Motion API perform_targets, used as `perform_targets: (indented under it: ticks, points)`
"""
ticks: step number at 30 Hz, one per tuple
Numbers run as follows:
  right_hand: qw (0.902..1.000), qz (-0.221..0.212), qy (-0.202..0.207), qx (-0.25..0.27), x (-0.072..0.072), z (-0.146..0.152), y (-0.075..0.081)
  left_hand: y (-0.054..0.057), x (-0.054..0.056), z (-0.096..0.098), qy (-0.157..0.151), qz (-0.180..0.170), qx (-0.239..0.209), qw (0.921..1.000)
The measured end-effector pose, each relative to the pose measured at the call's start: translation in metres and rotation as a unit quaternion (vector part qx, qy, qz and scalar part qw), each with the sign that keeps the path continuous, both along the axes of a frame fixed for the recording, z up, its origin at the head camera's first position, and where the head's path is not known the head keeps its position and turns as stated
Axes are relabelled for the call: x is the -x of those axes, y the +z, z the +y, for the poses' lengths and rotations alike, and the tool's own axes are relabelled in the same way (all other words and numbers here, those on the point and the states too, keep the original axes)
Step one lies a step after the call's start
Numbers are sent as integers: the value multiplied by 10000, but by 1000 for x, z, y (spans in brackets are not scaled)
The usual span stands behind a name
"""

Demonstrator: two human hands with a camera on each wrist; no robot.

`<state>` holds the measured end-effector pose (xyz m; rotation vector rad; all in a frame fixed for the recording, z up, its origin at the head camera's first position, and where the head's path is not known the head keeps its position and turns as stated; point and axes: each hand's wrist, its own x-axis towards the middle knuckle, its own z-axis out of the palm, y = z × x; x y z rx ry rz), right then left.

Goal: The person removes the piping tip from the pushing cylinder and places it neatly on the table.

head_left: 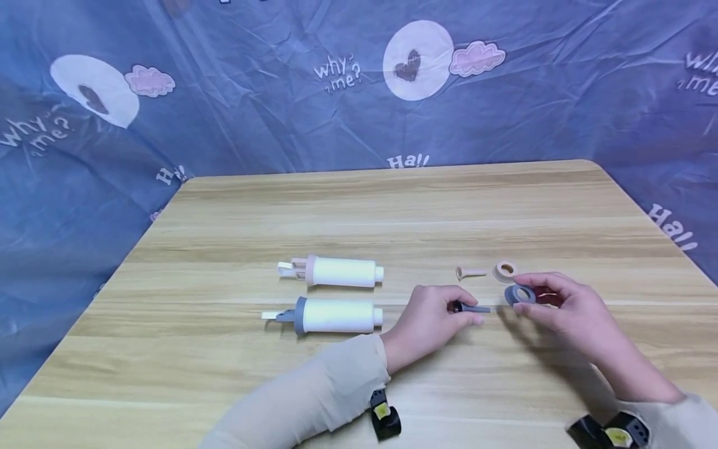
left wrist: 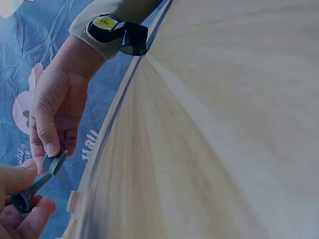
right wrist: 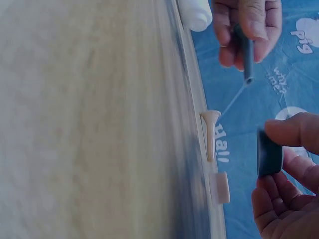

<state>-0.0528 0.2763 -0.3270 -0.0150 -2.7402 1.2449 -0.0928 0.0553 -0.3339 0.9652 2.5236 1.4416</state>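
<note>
My left hand (head_left: 429,321) pinches a grey-blue funnel-shaped piece (head_left: 477,308) by its wide end, and the narrow stem points toward the right hand. Between thumb and fingers my right hand (head_left: 572,312) holds a grey-blue ring-shaped cap (head_left: 524,295) just above the table. In the head view a small gap separates stem and cap; the right wrist view also shows the funnel piece (right wrist: 248,59) apart from the cap (right wrist: 269,154). Behind them lie a pale pink funnel-shaped piece (head_left: 473,272) and a pale pink ring (head_left: 505,270).
Left of the hands, two white cylinders lie on the wooden table (head_left: 168,349): one with a pink collar (head_left: 343,272), one with a grey-blue collar (head_left: 338,315). Each has a handle-like part at its left end. A blue printed cloth (head_left: 269,93) hangs behind the table.
</note>
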Motion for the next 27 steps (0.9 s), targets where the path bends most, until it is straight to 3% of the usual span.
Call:
perform_targets:
  ticks: [6,14,20,27]
  points:
    - [9996,-275,15,-62,2,9,-4,-9,5,10,198,-411,-83,9989]
    - [9978,-651,133,-87,6,14,-12,-20,8,20,221,-579,-125,9980]
    - [9969,-759,201,-16,9,15,-17,-23,8,23,153,-256,164,9994]
    - [9953,-951,174,-10,11,14,-19,-24,9,22,-16,372,730,9966]
